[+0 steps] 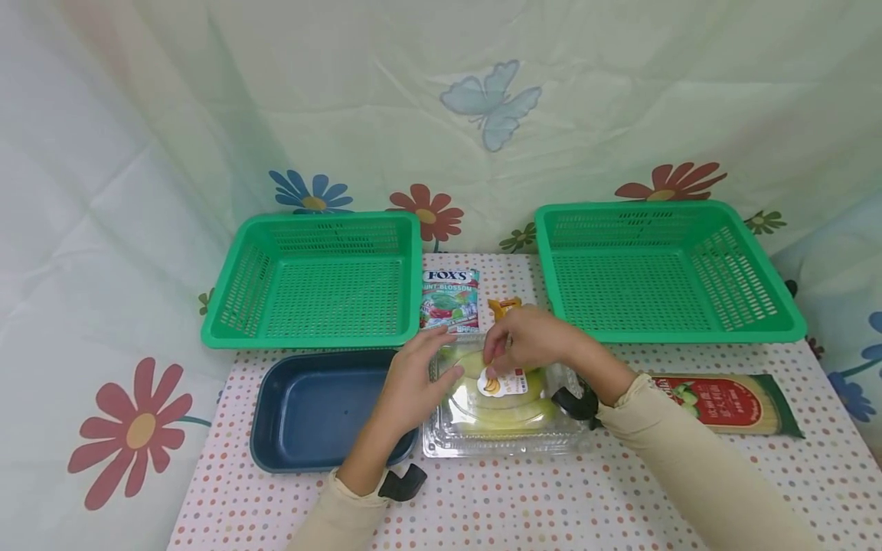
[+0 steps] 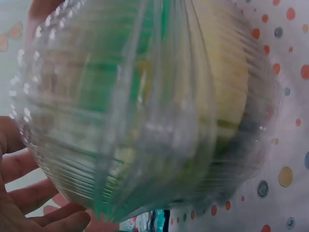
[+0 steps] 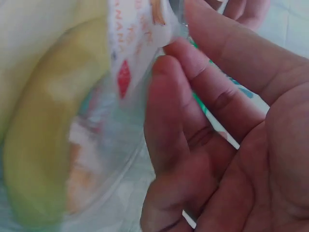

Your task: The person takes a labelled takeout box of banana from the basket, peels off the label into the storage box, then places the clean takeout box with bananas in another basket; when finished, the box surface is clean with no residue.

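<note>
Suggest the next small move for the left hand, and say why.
I'd probably press the left hand lightly on the clear plastic banana box to steady it: the right hand is at the banana label on top, and the left hand is at the box's left side. Whether the label is stuck down, I can't tell.

On the table (image 1: 510,505), toward the near edge, you have bare room between your left sleeve (image 1: 341,516) and right sleeve (image 1: 696,451); beyond the clear box (image 1: 510,419), the left basket (image 1: 310,338), right basket (image 1: 678,337) and Fox's bag (image 1: 451,298) crowd the far edge.
</note>
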Available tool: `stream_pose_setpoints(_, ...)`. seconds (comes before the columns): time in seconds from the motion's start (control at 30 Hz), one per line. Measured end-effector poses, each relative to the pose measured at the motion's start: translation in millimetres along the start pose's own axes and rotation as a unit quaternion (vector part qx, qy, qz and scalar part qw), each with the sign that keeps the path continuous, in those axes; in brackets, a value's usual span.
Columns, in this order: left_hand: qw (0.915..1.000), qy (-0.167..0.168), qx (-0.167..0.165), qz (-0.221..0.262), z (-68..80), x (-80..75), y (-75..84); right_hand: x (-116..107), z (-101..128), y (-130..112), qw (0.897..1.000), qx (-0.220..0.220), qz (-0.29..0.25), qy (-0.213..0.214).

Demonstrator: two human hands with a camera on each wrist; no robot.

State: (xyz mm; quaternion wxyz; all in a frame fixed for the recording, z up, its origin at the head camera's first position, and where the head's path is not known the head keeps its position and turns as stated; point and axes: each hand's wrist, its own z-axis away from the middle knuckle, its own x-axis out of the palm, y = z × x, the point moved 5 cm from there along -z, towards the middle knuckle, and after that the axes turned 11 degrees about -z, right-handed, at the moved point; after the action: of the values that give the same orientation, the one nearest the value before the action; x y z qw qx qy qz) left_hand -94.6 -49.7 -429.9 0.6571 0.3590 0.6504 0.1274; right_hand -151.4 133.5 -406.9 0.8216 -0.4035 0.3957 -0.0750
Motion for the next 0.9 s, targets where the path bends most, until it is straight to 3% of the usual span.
stream_pose_setpoints(0.27, 0.9997, -0.022, 0.007, -0.004, -1.2, 5.8, -2.0, -0.3, -6.8, 0.7, 0.999, 0.031, -0.010, -0.014)
stream_pose_setpoints(0.6, 0.9970, -0.052, 0.033, -0.047, -6.6, 4.2, -0.9, 2.6, -5.5, -2.6, 0.997, 0.066, 0.017, -0.030)
stream_pose_setpoints(0.9, 0.9967, -0.055, 0.037, -0.048, -7.4, 4.0, -0.2, 2.4, -8.0, -2.7, 0.996, 0.075, 0.032, -0.040)
